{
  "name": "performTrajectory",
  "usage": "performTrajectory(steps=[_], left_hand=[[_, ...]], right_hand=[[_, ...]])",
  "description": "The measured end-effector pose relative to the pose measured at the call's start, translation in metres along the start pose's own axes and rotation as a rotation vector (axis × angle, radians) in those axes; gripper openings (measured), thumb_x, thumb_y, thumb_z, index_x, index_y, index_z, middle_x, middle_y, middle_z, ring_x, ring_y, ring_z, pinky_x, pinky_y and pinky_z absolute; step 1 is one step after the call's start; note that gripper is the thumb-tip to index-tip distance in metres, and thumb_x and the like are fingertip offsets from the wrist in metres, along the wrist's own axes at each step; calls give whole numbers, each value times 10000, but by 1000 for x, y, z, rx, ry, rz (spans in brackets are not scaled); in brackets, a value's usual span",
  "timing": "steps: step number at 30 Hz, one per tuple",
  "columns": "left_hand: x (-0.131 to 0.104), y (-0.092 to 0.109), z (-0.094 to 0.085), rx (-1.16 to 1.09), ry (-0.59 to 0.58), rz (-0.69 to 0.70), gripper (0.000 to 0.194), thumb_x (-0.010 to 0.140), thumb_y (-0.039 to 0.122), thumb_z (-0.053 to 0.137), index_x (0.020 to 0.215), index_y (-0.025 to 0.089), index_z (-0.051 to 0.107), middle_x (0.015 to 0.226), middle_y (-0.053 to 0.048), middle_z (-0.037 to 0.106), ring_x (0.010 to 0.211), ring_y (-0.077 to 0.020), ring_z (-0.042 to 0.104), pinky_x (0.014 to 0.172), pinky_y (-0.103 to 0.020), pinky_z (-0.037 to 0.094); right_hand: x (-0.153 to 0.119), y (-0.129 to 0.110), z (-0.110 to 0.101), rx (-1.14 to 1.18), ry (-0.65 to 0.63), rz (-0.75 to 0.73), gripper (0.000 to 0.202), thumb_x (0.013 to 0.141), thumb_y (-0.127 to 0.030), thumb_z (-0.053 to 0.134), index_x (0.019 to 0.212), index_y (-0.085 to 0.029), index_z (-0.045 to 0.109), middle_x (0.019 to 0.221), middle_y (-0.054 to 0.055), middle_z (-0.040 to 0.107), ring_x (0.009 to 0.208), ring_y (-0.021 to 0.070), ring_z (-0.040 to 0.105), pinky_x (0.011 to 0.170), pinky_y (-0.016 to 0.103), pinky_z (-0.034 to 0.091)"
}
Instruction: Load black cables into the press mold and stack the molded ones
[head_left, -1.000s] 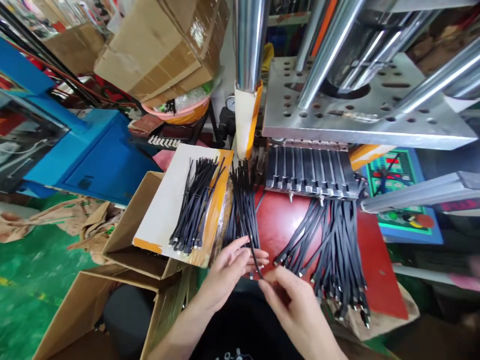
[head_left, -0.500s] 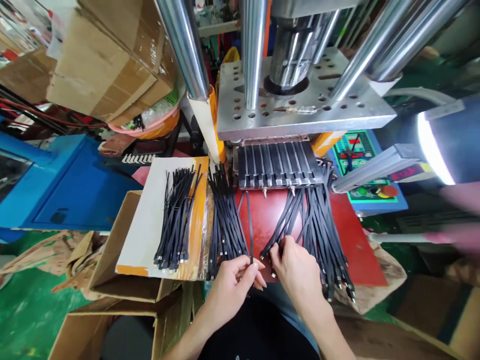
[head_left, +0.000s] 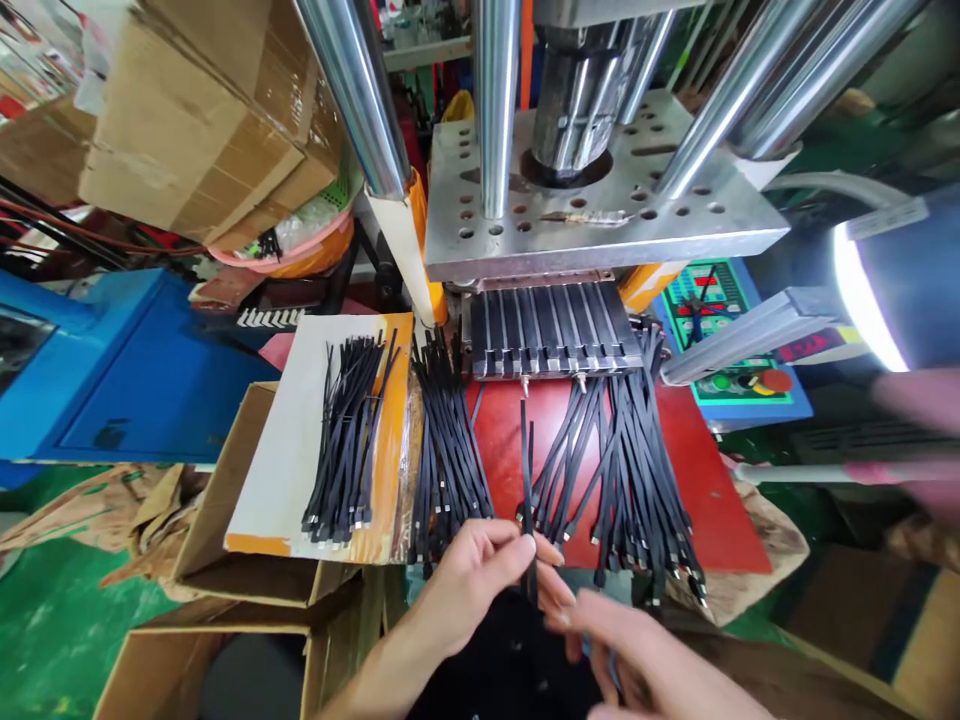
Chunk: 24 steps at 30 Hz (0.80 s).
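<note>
Flat black cables (head_left: 526,470) stand up from my left hand (head_left: 491,565), whose thumb and fingers pinch them near the lower end. My right hand (head_left: 611,635) is just right of it, blurred, its fingertips close to the lower end of those cables; what it holds, if anything, cannot be made out. A spread bundle of black cables (head_left: 637,470) lies on the red surface (head_left: 720,500) to the right. Another bundle (head_left: 446,440) lies left of my left hand, and a third (head_left: 349,440) rests on a white and orange board (head_left: 274,440).
A slotted black metal mould (head_left: 555,325) sits under the press's steel plate (head_left: 600,240). A control panel (head_left: 739,340) and a bright lamp (head_left: 870,295) are at the right. Open cardboard boxes (head_left: 217,560) stand at the lower left.
My right hand has left the right-hand bundle and moved down beside my left hand. The piece in my left hand has shifted right, and two strips now show there.
</note>
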<state>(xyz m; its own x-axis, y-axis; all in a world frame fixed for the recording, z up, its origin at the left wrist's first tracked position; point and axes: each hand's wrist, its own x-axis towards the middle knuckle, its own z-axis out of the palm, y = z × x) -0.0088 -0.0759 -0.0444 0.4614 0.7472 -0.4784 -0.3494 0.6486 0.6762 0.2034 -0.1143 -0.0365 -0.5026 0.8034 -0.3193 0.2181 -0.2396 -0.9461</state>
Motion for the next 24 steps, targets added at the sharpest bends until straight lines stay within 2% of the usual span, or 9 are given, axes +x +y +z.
performTrajectory(steps=[2, 3, 6, 9, 11, 15, 18, 21, 24], left_hand=[[-12, 1, 4, 168, -30, 4, 628, 925, 739, 744, 977, 120, 838, 810, -132, 847, 739, -260, 805, 833, -382, 639], [-17, 1, 5, 246, -26, -12, 637, 941, 748, 713, 985, 126, 846, 835, -134, 854, 779, -277, 817, 855, -397, 643], [-27, 7, 4, 471, 31, -42, 569, 1013, 671, 645, 1055, 149, 867, 978, -141, 873, 945, -312, 832, 966, -432, 629], [-24, 27, -1, 639, 167, 119, 481, 1028, 510, 680, 1381, 194, 765, 1282, -130, 827, 1164, -300, 782, 1099, -419, 566], [-17, 48, -1, 698, 233, 289, 525, 998, 471, 736, 1454, 212, 705, 1345, -119, 794, 1202, -286, 755, 1104, -390, 552], [-2, 84, 6, 846, 153, 509, 224, 1033, 382, 708, 1047, 192, 826, 1051, -80, 816, 978, -233, 753, 927, -322, 566], [3, 94, 11, 881, 103, 536, 288, 1066, 356, 666, 890, 183, 815, 928, -64, 800, 868, -206, 730, 842, -304, 552], [5, 94, 9, 850, 95, 492, 369, 1075, 448, 663, 888, 182, 838, 914, -74, 811, 869, -218, 741, 836, -313, 560], [7, 93, 3, 768, 65, 464, 436, 1054, 545, 681, 885, 184, 856, 927, -86, 818, 886, -228, 753, 846, -320, 570]], right_hand=[[27, -9, -1, 163, 138, -3, 484, 899, -663, 784, 1183, -272, 810, 801, 30, 733, 615, 200, 674, 563, 297, 584], [41, -12, 1, 223, 211, -13, 499, 932, -695, 728, 1144, -250, 806, 734, 11, 681, 569, 185, 637, 531, 290, 559], [71, -19, 12, 242, 378, -69, 487, 991, -683, 661, 882, -223, 777, 678, -1, 628, 537, 152, 567, 490, 250, 486], [78, -20, 18, 138, 377, -187, 437, 1029, -582, 660, 805, -226, 777, 759, 34, 704, 665, 179, 655, 566, 246, 519], [76, -18, 19, 64, 340, -264, 393, 1062, -501, 636, 824, -226, 784, 787, 39, 726, 707, 184, 676, 623, 250, 534], [72, -13, 23, -66, 323, -360, 400, 1092, -408, 591, 774, -220, 743, 719, 21, 675, 651, 165, 625, 601, 237, 504], [71, -8, 25, -116, 388, -353, 373, 1100, -390, 562, 839, -239, 781, 774, 41, 683, 689, 185, 651, 628, 253, 541], [71, -5, 21, -151, 460, -315, 347, 1099, -413, 555, 947, -261, 828, 791, 60, 696, 702, 215, 677, 656, 292, 581], [73, -7, 16, -172, 448, -346, 331, 1088, -419, 581, 918, -269, 821, 756, 59, 697, 686, 225, 684, 648, 302, 587]])
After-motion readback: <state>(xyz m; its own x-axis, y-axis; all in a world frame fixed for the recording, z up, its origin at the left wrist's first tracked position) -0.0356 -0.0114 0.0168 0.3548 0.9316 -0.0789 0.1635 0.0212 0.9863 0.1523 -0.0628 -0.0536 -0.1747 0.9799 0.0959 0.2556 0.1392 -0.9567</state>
